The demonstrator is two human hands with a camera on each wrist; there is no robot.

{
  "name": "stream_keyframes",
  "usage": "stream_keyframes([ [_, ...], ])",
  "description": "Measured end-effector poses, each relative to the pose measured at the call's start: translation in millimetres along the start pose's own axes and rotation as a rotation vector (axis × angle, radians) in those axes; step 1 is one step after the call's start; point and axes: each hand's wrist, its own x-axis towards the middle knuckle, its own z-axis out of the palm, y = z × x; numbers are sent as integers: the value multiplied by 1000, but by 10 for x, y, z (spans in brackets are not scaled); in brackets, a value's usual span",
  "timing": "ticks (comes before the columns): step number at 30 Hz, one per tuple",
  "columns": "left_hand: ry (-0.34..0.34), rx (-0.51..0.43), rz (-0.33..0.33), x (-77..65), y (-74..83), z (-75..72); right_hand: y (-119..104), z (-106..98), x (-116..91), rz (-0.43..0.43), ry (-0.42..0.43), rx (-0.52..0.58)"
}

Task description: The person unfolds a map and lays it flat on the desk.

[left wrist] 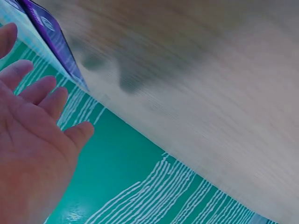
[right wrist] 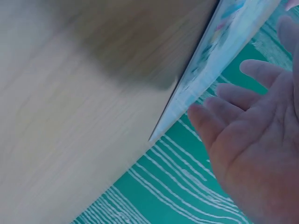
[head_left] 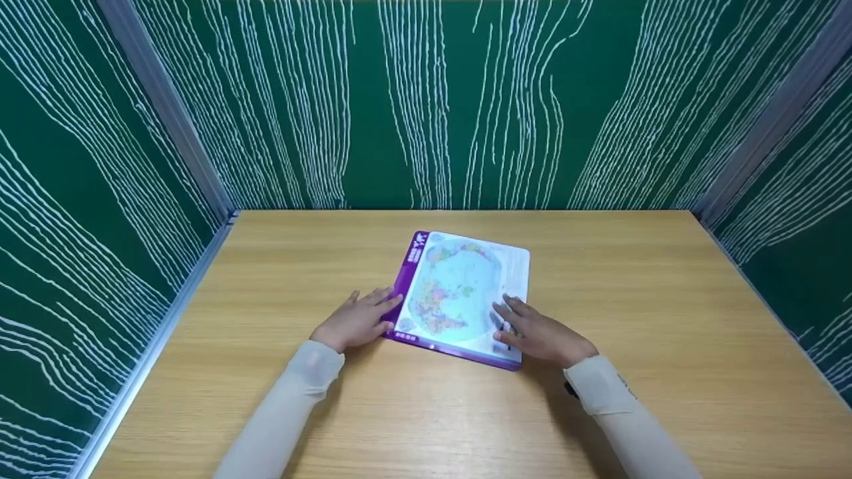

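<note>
A flat, thin board printed with a world map (head_left: 459, 283) lies slightly turned on the table, a purple strip along its left and near edges. Over the left purple strip, my left hand (head_left: 356, 320) spreads its fingers, loosely straight. My right hand (head_left: 547, 334) is at the board's right side, fingertips over the white margin and hiding part of it. In the left wrist view that palm (left wrist: 35, 144) faces the camera with nothing in it, the board's edge beyond the fingers. The right wrist view likewise has a bare palm (right wrist: 261, 144) near the board. Fingertip contact is hard to tell.
The board rests on a light wooden table (head_left: 286, 266). Green panels with white wavy lines (head_left: 459, 106) stand behind it and at both sides, joined by grey corner posts (head_left: 166, 100). Both forearms wear light sleeves (head_left: 279, 412).
</note>
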Motion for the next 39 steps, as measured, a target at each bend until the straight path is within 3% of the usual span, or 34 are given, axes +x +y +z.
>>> stream_keyframes([
  [9,-58,-75,-75,100,-13,-32,-65,114,-74,-69,-25,-32],
  [13,-77,-100,-67,135,-9,-27,-84,145,-91,-107,-23,-57],
  [19,-106,-87,-45,158,-23,-19,-116,196,-78,-82,-41,-91],
  [26,-110,-71,9,150,-30,-12,-114,234,-75,-143,2,-159],
  [39,-99,-87,-20,128,-8,1,-82,199,-83,-167,10,-142],
])
